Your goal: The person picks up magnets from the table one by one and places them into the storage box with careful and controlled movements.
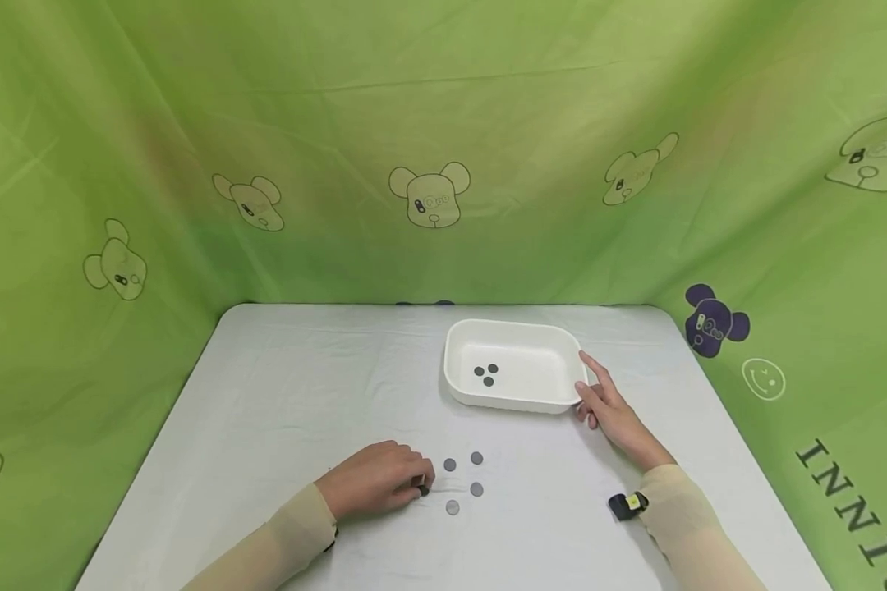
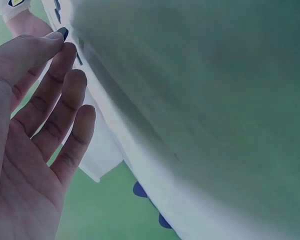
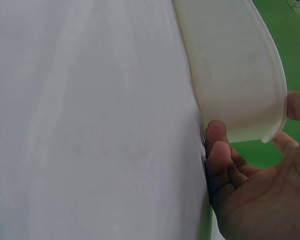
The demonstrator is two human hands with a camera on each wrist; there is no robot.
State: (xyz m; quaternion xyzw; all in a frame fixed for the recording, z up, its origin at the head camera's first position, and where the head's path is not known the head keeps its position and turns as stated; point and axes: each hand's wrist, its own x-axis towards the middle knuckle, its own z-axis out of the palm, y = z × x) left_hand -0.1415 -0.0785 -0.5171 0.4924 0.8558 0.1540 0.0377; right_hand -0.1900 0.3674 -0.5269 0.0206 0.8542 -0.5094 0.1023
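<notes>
Near the front of the table, my left hand (image 1: 379, 478) pinches a small dark coin (image 2: 64, 33) between thumb and index fingertip. Its other fingers are slightly bent in the left wrist view. Just right of it, several grey coins (image 1: 476, 489) lie flat and apart on the cloth. A white rectangular dish (image 1: 535, 369) stands farther back, with three dark coins (image 1: 489, 381) grouped at its left end. My right hand (image 1: 619, 420) holds the dish by its right end, thumb and index finger at the rim. In the right wrist view, other fingers curl against its lower side.
White cloth covers the table (image 1: 310, 369). Green fabric (image 1: 429, 98) with printed bear heads hangs behind it and on both sides. A black strap device with a yellow label (image 1: 628, 504) sits at the right wrist.
</notes>
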